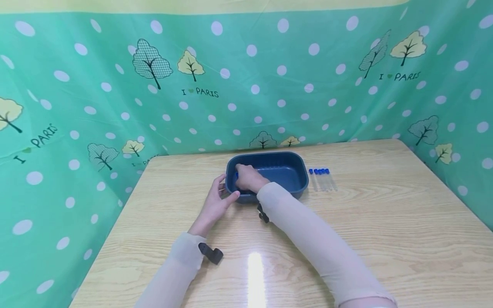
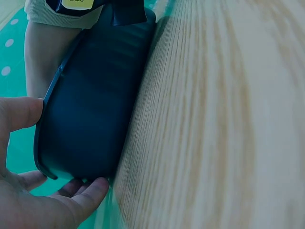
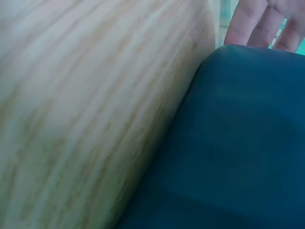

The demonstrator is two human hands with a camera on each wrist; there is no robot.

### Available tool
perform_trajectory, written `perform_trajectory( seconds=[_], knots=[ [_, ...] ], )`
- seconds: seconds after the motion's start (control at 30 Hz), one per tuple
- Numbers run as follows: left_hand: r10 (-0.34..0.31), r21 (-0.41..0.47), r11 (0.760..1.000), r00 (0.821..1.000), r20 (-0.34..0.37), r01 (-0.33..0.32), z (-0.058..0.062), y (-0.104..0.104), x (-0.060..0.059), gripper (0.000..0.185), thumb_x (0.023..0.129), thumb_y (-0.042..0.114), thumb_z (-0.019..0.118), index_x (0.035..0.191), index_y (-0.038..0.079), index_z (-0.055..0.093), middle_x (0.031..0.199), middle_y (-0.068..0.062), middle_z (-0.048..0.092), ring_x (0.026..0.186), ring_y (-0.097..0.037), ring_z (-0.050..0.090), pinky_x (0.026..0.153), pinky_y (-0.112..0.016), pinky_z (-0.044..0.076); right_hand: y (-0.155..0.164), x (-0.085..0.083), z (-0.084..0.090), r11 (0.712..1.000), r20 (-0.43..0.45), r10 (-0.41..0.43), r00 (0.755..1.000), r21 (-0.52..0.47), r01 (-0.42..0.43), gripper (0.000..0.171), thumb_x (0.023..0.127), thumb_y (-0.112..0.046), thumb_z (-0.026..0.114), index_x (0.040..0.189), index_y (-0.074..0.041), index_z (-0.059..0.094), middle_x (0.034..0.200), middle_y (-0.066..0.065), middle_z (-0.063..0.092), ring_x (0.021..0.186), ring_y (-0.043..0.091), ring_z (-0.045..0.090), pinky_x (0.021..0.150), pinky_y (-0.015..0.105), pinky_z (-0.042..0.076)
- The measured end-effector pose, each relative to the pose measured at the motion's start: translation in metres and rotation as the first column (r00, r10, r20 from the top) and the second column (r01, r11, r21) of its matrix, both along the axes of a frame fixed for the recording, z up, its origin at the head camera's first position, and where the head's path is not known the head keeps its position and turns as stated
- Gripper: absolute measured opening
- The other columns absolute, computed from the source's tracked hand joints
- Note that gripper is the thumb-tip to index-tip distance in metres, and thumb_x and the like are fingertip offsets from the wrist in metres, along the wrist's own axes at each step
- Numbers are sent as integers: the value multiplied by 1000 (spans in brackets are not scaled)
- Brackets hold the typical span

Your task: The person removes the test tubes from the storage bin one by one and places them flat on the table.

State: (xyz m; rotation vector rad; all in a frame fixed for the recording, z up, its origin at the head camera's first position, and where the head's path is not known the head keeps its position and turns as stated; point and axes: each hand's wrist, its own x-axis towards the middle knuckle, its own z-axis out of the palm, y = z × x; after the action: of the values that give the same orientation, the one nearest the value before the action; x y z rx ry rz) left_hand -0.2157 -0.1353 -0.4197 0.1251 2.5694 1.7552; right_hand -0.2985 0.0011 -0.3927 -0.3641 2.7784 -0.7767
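Note:
A dark blue plastic basin (image 1: 286, 173) stands on the wooden table. My left hand (image 1: 216, 203) holds its near left corner, thumb at the rim and the other fingers (image 2: 90, 195) against the outside of the end wall. My right hand (image 1: 250, 177) reaches over the near side into the basin's left end. A small blue cap (image 1: 236, 174) shows right at its fingers; whether they grip it I cannot tell. The right wrist view holds the basin's outer wall (image 3: 238, 143) and the left hand's fingers (image 3: 259, 26).
Several clear tubes (image 1: 324, 183) with blue caps lie side by side just right of the basin. Behind the table (image 1: 369, 222) hangs a green curtain (image 1: 269, 85) with white dots and trees. A dark wrist device (image 1: 211, 253) sits at the left cuff.

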Motion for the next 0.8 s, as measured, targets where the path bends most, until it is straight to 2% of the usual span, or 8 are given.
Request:
perform_trajectory(
  seconds=[0.13,0.4,0.8],
  knots=[
    [-1,-1,1000,1000,-3,1,-1,0,-1,76,89,27,69,150,17,24,135,-20,43,126,-36,45,102,-49,39,-1,1,0,1000,7,-5,1000,7,5,55,87,-12,63,139,-9,46,125,12,60,94,22,60,82,39,52],
    [-9,1,1000,1000,-12,9,-1,0,-1,77,89,27,68,150,16,23,136,-20,43,127,-37,45,103,-50,38,-3,1,1,1000,17,-11,1000,26,11,57,88,-13,63,142,-9,44,132,13,56,104,23,58,90,41,50],
    [-9,6,1000,1000,-13,9,0,0,-1,77,89,26,69,150,16,23,133,-21,44,126,-37,45,103,-50,38,-2,1,0,999,21,-4,1000,40,3,59,88,-15,64,142,-9,43,134,13,55,108,25,58,92,44,49]
  ],
)
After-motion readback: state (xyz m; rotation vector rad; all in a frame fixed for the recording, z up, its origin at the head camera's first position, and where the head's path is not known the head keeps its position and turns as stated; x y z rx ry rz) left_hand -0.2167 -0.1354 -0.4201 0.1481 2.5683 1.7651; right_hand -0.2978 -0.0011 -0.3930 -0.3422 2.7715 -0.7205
